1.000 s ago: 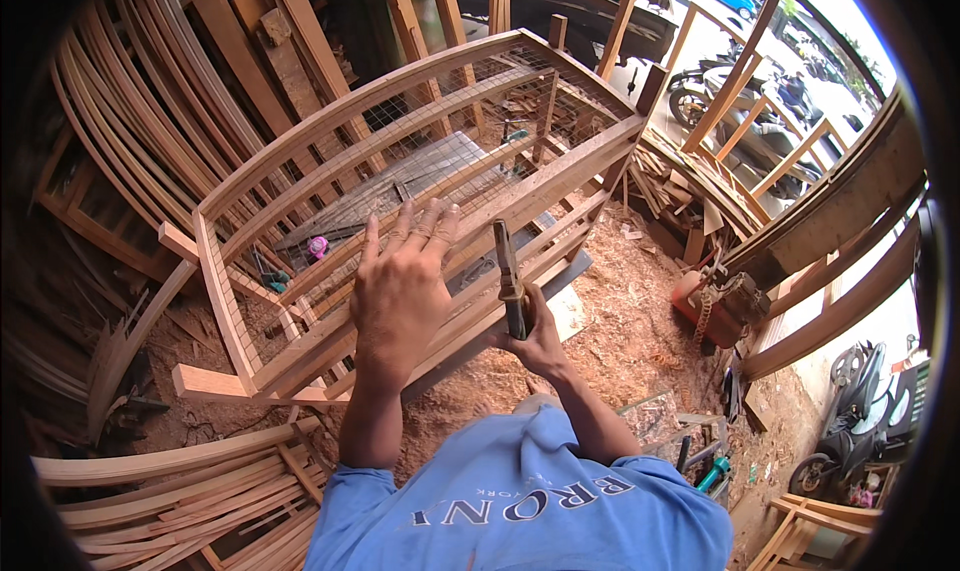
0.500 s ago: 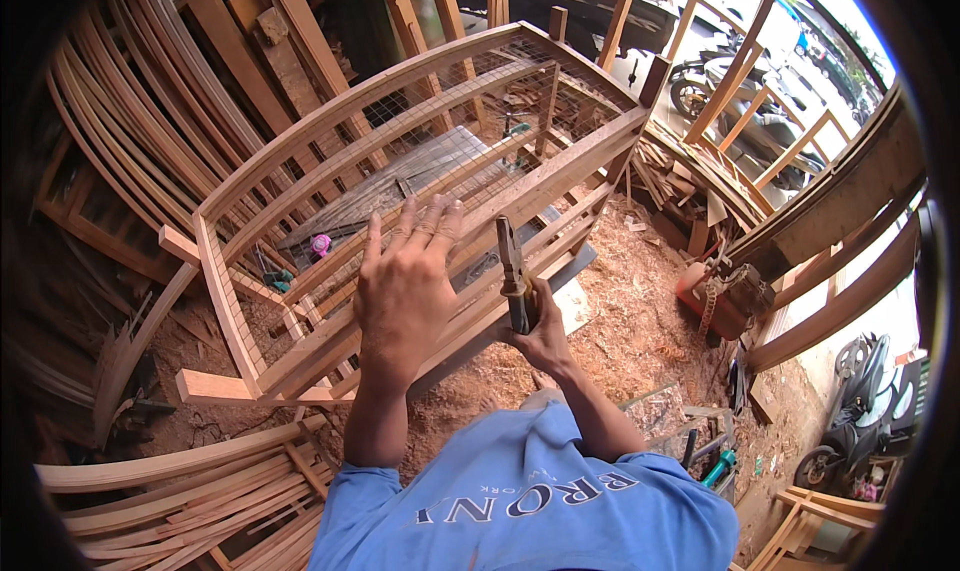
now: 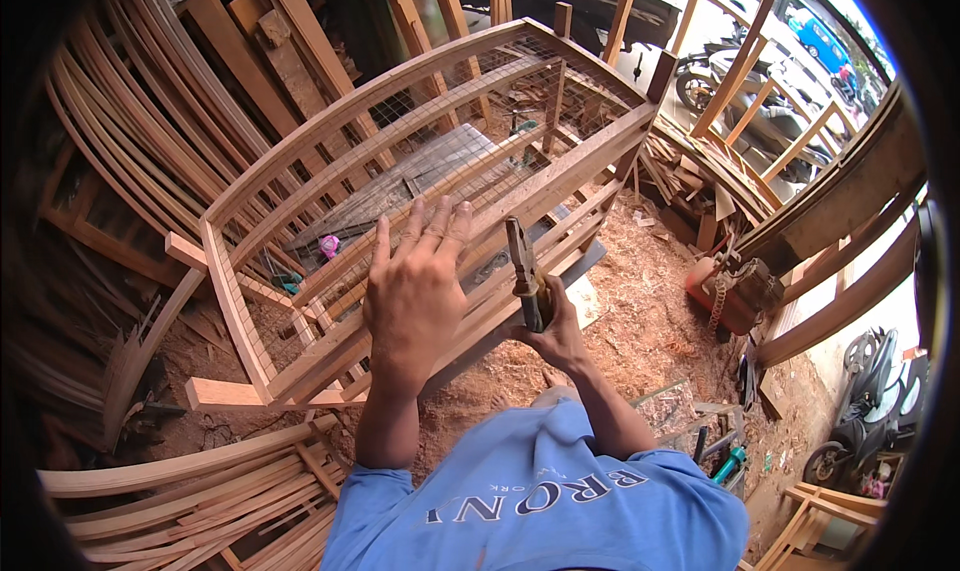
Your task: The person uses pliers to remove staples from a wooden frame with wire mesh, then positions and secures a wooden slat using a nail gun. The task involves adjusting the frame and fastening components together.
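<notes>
A large wooden frame (image 3: 560,176) with curved rails stands before me, a thin wire mesh (image 3: 420,101) stretched across it. My left hand (image 3: 418,296) lies flat with fingers extended over the frame's near rails, holding nothing; the hand hides what is under its palm. In my right hand (image 3: 555,326) is a pair of pliers (image 3: 524,271), gripped by the dark handles, jaws pointing up and away from me. The pliers stand just right of the left hand, beside the near rail. Whether their jaws touch the wood I cannot tell.
Curved wooden strips (image 3: 140,121) are stacked at the far left, more strips (image 3: 200,516) at the lower left. Sawdust and shavings (image 3: 640,291) cover the floor. A red machine (image 3: 735,296) sits on the right, and motorbikes (image 3: 875,401) stand beyond. A pink roll (image 3: 330,246) lies behind the mesh.
The whole scene has shifted slightly rightward in the view. Both hands keep nearly the same pose, the left flat and the right still holding the pliers.
</notes>
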The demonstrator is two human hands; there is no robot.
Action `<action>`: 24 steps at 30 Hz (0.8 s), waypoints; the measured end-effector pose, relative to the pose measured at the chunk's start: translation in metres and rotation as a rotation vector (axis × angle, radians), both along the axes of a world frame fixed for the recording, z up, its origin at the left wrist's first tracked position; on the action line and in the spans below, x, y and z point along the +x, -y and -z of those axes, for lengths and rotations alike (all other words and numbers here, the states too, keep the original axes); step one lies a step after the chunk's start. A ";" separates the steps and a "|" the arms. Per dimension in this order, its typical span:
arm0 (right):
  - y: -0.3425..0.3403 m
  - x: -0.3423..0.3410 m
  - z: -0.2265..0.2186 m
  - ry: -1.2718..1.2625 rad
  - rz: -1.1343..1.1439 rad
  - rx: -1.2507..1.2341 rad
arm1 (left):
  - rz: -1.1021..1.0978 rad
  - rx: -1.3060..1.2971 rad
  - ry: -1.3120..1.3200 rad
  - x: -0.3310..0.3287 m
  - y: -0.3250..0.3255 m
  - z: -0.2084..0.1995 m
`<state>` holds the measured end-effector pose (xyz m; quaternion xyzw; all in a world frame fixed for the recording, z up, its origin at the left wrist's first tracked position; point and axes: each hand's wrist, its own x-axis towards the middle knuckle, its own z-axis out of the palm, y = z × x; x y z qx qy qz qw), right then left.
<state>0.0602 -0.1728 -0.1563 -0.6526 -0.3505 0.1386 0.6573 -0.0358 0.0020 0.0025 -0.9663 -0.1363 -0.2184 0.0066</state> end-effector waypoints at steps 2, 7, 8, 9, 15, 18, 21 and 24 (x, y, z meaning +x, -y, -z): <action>0.000 -0.004 -0.001 -0.299 -0.146 -0.044 | 0.007 0.002 -0.034 -0.001 0.000 -0.001; -0.009 -0.007 0.001 0.418 0.406 -0.165 | 0.007 -0.027 -0.014 0.000 0.000 -0.001; -0.012 -0.006 0.002 0.716 0.601 -0.194 | 0.000 -0.024 -0.025 -0.001 0.000 -0.001; -0.012 -0.004 0.002 0.763 0.699 -0.268 | 0.002 -0.025 -0.016 0.000 0.000 0.000; -0.004 -0.007 -0.003 -0.102 0.047 -0.201 | -0.008 -0.025 -0.025 0.000 0.000 0.001; -0.004 -0.013 -0.005 -0.336 -0.183 -0.076 | -0.007 -0.019 -0.019 -0.002 0.000 0.001; -0.011 -0.018 -0.001 -0.069 0.118 -0.197 | -0.004 -0.023 -0.015 -0.001 0.000 0.001; -0.016 -0.007 0.006 0.724 0.672 -0.237 | -0.009 -0.018 -0.014 0.000 -0.001 0.002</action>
